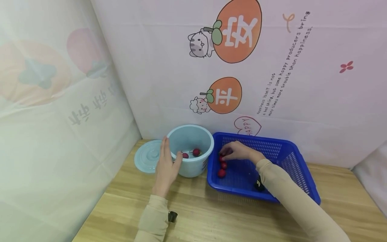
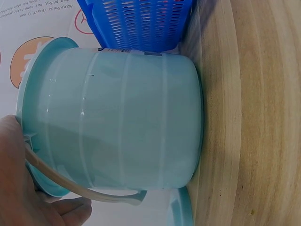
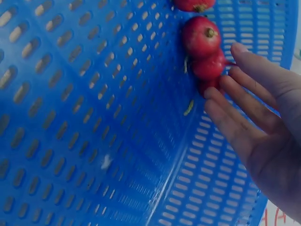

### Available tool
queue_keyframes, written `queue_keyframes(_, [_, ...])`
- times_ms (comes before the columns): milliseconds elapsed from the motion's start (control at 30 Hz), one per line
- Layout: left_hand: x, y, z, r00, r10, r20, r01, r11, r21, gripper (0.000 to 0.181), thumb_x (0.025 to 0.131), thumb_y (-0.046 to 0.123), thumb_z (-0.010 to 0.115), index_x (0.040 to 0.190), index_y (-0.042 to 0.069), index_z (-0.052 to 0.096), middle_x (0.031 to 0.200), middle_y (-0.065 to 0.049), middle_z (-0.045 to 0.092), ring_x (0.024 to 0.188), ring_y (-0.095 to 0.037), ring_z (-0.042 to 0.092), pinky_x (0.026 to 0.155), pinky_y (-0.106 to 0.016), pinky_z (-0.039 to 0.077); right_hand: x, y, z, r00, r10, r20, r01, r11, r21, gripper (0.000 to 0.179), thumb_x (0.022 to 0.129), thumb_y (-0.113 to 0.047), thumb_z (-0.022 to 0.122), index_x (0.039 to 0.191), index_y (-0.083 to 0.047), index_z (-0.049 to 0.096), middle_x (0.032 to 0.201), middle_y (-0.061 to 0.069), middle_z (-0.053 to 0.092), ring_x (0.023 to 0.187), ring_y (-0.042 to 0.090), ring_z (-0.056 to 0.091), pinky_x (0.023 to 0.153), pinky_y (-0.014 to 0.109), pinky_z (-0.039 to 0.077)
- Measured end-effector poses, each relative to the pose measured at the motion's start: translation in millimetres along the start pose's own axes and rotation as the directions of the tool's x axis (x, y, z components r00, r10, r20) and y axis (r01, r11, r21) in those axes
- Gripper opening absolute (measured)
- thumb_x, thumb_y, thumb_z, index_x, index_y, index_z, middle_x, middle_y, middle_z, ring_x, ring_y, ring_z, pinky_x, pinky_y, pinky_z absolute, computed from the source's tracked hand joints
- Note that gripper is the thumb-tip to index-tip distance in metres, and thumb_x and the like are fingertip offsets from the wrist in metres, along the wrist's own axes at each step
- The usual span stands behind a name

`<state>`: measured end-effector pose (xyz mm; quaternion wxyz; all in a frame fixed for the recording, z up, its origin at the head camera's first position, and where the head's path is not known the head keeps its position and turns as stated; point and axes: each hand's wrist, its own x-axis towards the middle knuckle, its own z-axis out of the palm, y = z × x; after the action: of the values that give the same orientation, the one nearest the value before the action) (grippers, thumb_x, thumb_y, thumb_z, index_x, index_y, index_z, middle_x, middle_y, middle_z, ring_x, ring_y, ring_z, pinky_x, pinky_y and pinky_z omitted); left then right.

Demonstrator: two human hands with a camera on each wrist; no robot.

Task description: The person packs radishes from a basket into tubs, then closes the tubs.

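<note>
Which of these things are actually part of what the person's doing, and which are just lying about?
Seemingly in use:
radishes, some in each container
dark blue basket, right hand at the radishes inside
pale blue bucket, left hand at its rim

Apparently just there:
pale blue lid, beside the bucket
wooden table
printed cloth

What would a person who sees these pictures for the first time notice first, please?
Probably the deep blue basket on the wooden table, with red radishes along its left side in the head view and the right hand at them. Next comes the pale bucket just left of it, two radishes inside and the left hand at its rim.
</note>
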<state>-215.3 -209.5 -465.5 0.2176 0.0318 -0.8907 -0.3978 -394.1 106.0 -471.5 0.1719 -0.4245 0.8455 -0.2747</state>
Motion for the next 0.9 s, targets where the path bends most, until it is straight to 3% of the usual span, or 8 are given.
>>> queue_keyframes(400, [0.0,0.1,-2.1,1.0,-0.012,0.013,0.012,1.0,-0.002,0.078,0.109,0.042,0.051,0.17,0.01,0.015,0.177,-0.001,0.011,0.135,-0.043,0.055,0.107,-0.06,0.049,7.3,-12,6,0.996,-0.083,0.025,0.085,0.992,-0.097,0.026,0.093,-0.006,0.079,0.117,0.003,0.077,0.111,0.015,0.078,0.1,0.028,0.075,0.088,0.038,0.062])
queue_keyframes(667, [-0.7,0.1,-2.8,1.0,-0.006,0.013,0.006,1.0,-0.005,0.079,0.109,0.043,0.052,0.171,0.011,0.014,0.178,-0.003,0.011,0.126,-0.043,0.061,0.103,-0.06,0.051,11.6,-20,7,0.985,-0.159,0.071,0.171,0.963,-0.21,0.021,0.091,0.003,0.078,0.111,0.001,0.079,0.106,0.013,0.079,0.099,0.029,0.075,0.089,0.039,0.061])
queue_keyframes(900, [-0.9,-1.2,-2.0,1.0,-0.006,0.01,0.006,1.0,-0.002,0.078,0.109,0.042,0.051,0.171,0.011,0.015,0.177,-0.002,0.011,0.139,-0.042,0.052,0.107,-0.06,0.049,13.1,-22,9,0.988,-0.116,0.102,0.14,0.954,-0.264,0.021,0.091,0.002,0.078,0.112,-0.001,0.08,0.106,0.01,0.079,0.1,0.024,0.075,0.089,0.036,0.061])
